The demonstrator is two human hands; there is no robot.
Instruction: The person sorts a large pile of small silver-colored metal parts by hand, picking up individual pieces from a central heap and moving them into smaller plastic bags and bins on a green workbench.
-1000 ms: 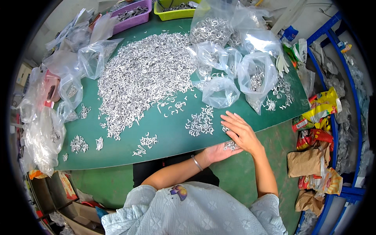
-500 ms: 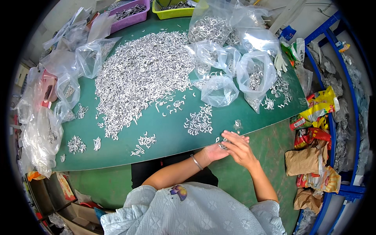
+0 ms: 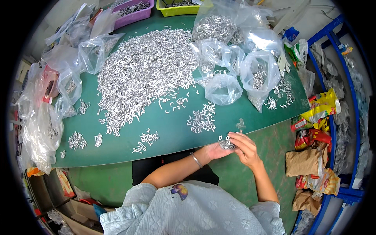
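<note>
- Since a second ago both hands have drawn back off the green table [image 3: 129, 145] edge; the right hand [image 3: 244, 149], which lay spread over a small heap of parts at the rim, now sits just off it, close against the left.
- The left hand [image 3: 215, 150] is cupped palm up, half open, with a small cluster of silver metal hooks [image 3: 226, 144] lying in it (too small to count).
- The right hand's fingers are curled over that cluster from above, fingertips touching the hooks; whether they pinch any single piece cannot be told.
- A metal bangle [image 3: 196, 159] circles the left wrist.
- Just beyond the hands, a few loose hooks [image 3: 240, 125] remain near the table edge, and a small sorted group [image 3: 202, 119] lies a little further in.
- The big pile of silver hooks [image 3: 145, 74] covers the middle of the table.
- Clear plastic bags [image 3: 223, 88] holding metal parts stand behind it, toward the right.
- Purple [image 3: 133, 9] and yellow-green trays [image 3: 176, 8] sit at the far edge.
</note>
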